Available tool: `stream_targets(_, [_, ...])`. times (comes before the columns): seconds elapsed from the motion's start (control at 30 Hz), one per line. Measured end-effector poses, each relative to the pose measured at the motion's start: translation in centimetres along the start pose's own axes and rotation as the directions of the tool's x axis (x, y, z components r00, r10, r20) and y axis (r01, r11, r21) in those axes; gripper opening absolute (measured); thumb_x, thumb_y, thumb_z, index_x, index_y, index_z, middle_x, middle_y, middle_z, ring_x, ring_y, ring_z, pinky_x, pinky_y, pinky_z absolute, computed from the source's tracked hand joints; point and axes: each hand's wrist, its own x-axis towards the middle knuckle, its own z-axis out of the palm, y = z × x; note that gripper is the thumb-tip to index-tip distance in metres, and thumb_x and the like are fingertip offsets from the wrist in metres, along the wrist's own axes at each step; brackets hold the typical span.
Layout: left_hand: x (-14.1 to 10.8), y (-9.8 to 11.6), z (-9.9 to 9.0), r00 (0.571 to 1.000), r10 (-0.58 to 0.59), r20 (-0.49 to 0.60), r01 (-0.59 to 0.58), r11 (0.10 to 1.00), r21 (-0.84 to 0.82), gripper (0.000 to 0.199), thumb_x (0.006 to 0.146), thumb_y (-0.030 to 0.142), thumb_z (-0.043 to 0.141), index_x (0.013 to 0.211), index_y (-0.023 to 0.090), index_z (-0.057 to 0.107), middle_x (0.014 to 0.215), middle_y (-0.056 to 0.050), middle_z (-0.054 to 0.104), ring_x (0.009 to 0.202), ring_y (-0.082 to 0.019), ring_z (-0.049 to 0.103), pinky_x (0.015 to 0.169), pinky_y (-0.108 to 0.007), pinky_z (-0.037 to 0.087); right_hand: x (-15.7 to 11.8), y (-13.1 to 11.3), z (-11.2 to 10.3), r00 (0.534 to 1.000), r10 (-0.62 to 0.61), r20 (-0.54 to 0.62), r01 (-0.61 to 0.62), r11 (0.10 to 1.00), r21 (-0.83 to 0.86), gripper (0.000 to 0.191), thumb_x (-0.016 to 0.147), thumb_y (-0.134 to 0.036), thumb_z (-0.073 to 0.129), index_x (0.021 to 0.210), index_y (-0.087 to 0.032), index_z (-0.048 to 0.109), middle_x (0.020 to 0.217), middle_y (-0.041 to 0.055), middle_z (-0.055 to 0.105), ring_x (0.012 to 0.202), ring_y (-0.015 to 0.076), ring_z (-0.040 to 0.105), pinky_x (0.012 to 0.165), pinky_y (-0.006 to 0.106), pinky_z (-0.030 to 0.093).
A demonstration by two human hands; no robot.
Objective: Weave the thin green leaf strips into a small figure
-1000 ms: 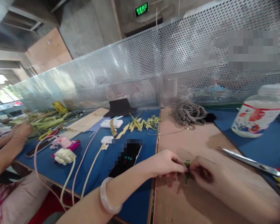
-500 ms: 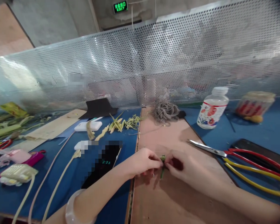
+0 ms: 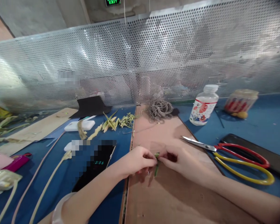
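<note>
Between my two hands is a small green plant-like piece (image 3: 156, 170), its narrow end hanging down over the wooden board (image 3: 151, 202). My left hand (image 3: 142, 160) pinches it from the left with thumb and forefinger. From the right, my right hand (image 3: 175, 160) pinches it close to the same spot, fingertips almost meeting those of the left. The upper part of the piece is largely hidden by the fingers. Scissors (image 3: 210, 147) with one red and one yellow handle lie to the right of my right hand, blades pointing left.
A bundle of grey cord (image 3: 160, 110) lies at the board's far end. Green braided pieces (image 3: 110, 123) and a phone (image 3: 95, 165) are on the left. A labelled bottle (image 3: 204, 107) and a jar (image 3: 241, 102) stand right. A perforated metal screen (image 3: 107, 62) closes the back.
The whole view has shifted, so things appear further left. Both hands keep their pinch on the green piece, which now shows a little more of its lower end.
</note>
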Motion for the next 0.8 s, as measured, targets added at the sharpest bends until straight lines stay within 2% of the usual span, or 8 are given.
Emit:
stream_targets(0.13, [0.2, -0.2, -0.1, 1.000, 0.009, 0.002, -0.009, 1.000, -0.002, 0.026, 0.070, 0.037, 0.055, 0.081, 0.014, 0.062, 0.054, 0.002, 0.053, 0.037, -0.004, 0.036, 0.035, -0.016, 0.023, -0.1, 0.0, -0.1, 1.000, 0.014, 0.011, -0.014, 1.000, -0.013, 0.015, 0.079, -0.028, 0.052, 0.076, -0.019, 0.063, 0.062, -0.0021, 0.057, 0.056, 0.0101, 0.047, 0.050, 0.021, 0.034])
stream_targets(0.4, [0.2, -0.6, -0.3, 1.000, -0.001, 0.020, 0.000, 1.000, 0.030, 0.031, 0.071, 0.041, 0.054, 0.085, 0.014, 0.063, 0.055, 0.001, 0.054, 0.036, -0.004, 0.035, 0.033, -0.016, 0.020, -0.1, -0.2, -0.3, 0.999, 0.001, 0.044, -0.001, 1.000, 0.003, 0.013, 0.077, -0.024, 0.051, 0.078, -0.020, 0.063, 0.069, -0.0020, 0.060, 0.061, 0.0111, 0.051, 0.055, 0.021, 0.037])
stream_targets(0.8, [-0.3, 0.4, -0.1, 1.000, -0.007, 0.007, 0.007, 1.000, 0.018, 0.031, 0.070, 0.040, 0.056, 0.083, 0.013, 0.063, 0.052, 0.002, 0.051, 0.036, -0.004, 0.034, 0.032, -0.015, 0.021, -0.1, -0.7, -0.5, 0.998, 0.030, 0.048, -0.028, 0.999, -0.040, 0.011, 0.075, -0.021, 0.052, 0.073, -0.019, 0.062, 0.063, -0.0028, 0.058, 0.056, 0.0099, 0.049, 0.051, 0.020, 0.036])
